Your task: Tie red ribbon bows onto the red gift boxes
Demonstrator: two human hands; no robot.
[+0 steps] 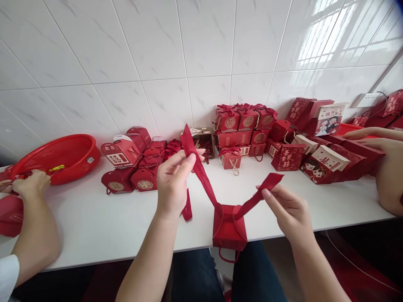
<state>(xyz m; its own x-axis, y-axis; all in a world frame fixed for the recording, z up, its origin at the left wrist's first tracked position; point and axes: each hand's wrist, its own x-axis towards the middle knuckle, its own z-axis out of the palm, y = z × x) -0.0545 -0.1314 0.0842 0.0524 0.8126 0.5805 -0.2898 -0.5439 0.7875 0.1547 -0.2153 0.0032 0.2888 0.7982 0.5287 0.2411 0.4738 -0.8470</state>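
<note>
Holding ribbon (205,179) ends in a close pinch, one in left hand (175,179), one in right hand (288,209). Best pull evenly, gently, with box (230,231) steady below, between both.

Ribboned box (230,230), underside hidden, sleeve (9,274) cropped

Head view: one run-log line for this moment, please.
left hand: pinches flat red fabric ribbon | right hand: pinches other end | red square cardboard box: between hands, untied

White table (94,226), red basket (77,171), stacked boxes (243,137), gift bags (288,158), ribbon-threaded box (229,235)
</note>
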